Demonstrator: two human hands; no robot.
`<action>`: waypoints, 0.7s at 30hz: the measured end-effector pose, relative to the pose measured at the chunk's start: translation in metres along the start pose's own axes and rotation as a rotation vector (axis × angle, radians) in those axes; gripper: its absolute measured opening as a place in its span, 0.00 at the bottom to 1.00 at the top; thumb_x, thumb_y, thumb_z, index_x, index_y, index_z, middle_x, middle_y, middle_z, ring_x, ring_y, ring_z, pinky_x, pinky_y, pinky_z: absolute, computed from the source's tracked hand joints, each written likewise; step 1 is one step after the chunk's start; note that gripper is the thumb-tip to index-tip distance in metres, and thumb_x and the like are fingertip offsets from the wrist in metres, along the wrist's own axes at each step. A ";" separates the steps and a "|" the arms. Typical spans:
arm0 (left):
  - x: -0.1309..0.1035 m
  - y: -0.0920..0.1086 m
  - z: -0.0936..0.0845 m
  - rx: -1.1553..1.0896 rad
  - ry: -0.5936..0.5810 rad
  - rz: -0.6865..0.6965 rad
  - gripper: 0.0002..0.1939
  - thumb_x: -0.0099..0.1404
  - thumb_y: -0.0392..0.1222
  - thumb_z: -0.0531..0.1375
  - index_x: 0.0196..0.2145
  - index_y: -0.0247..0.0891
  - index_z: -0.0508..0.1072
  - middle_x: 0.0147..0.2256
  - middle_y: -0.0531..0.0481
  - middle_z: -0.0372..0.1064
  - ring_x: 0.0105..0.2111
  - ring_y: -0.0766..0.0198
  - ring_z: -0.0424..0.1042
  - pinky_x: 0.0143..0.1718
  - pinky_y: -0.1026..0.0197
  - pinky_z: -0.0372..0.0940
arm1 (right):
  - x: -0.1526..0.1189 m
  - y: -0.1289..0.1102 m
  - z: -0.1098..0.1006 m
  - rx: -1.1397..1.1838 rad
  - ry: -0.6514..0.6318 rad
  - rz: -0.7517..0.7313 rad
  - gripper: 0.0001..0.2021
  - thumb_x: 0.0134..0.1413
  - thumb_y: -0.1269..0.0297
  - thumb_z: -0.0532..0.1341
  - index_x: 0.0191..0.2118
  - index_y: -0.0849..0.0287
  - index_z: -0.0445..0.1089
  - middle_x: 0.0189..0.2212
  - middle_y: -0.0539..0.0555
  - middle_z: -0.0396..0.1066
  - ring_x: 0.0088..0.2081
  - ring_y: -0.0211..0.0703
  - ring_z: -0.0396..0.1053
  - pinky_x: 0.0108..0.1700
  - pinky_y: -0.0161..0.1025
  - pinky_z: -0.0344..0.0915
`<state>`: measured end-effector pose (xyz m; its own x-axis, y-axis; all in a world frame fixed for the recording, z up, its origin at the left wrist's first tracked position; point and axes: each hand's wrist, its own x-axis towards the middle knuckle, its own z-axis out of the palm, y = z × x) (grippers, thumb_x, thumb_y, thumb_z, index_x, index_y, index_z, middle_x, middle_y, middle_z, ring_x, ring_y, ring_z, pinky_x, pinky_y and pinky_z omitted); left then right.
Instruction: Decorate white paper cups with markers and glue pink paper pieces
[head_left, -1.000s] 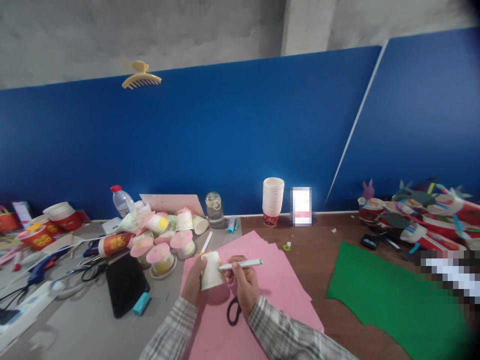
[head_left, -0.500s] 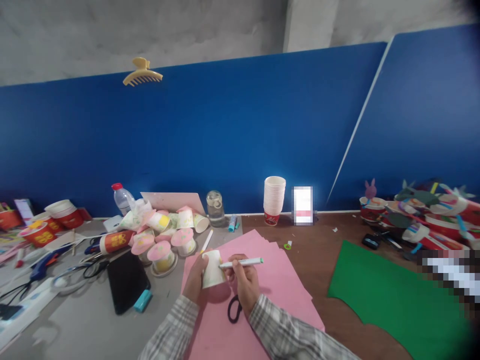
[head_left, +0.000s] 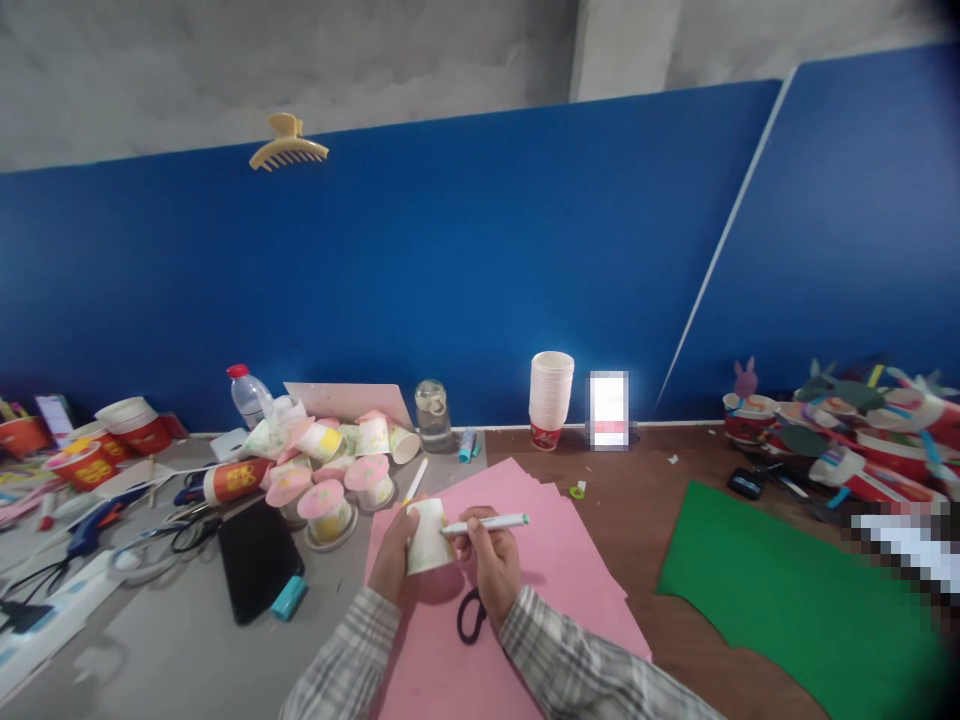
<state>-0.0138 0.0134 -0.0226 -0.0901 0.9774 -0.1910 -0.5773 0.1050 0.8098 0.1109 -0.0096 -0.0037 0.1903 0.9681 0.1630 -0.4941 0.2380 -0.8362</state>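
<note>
My left hand (head_left: 391,556) holds a white paper cup (head_left: 428,540) upside down, with its wider rim toward the bottom. The fingers of my right hand (head_left: 491,567) are closed round a white marker (head_left: 496,523), whose tip is at the right side of the cup. Whether the tip touches the cup I cannot tell. Both hands are over a stack of pink paper (head_left: 577,570). Beside my right wrist shows a black scissors handle (head_left: 471,616); the rest of the scissors is hidden.
Decorated paper cups (head_left: 327,508) crowd the left side, near a black tablet (head_left: 259,560). At the back stand a glass jar (head_left: 433,418) and a stack of cups (head_left: 551,395). Green paper (head_left: 787,590) and a pile of crafts (head_left: 892,430) are at the right.
The whole view has shifted very slightly. Both hands keep their hold on the cup and marker, with no other clear movement.
</note>
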 end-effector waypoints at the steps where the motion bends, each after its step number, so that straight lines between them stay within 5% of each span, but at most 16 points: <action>1: -0.001 0.000 0.001 -0.001 -0.001 0.000 0.29 0.38 0.51 0.66 0.39 0.37 0.70 0.25 0.49 0.74 0.22 0.55 0.71 0.22 0.58 0.65 | 0.000 0.000 0.000 0.000 0.002 0.007 0.13 0.40 0.53 0.61 0.22 0.58 0.69 0.11 0.47 0.66 0.13 0.36 0.59 0.15 0.30 0.57; 21: -0.003 0.003 0.005 -0.029 0.041 -0.025 0.32 0.35 0.49 0.67 0.40 0.38 0.69 0.26 0.48 0.75 0.23 0.54 0.72 0.23 0.56 0.67 | 0.000 -0.001 0.000 -0.040 0.002 0.045 0.11 0.40 0.56 0.60 0.18 0.59 0.68 0.07 0.45 0.63 0.11 0.35 0.58 0.14 0.30 0.55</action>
<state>-0.0111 0.0120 -0.0173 -0.1084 0.9662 -0.2340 -0.6026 0.1233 0.7885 0.1116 -0.0093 -0.0030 0.1704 0.9776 0.1236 -0.4679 0.1906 -0.8630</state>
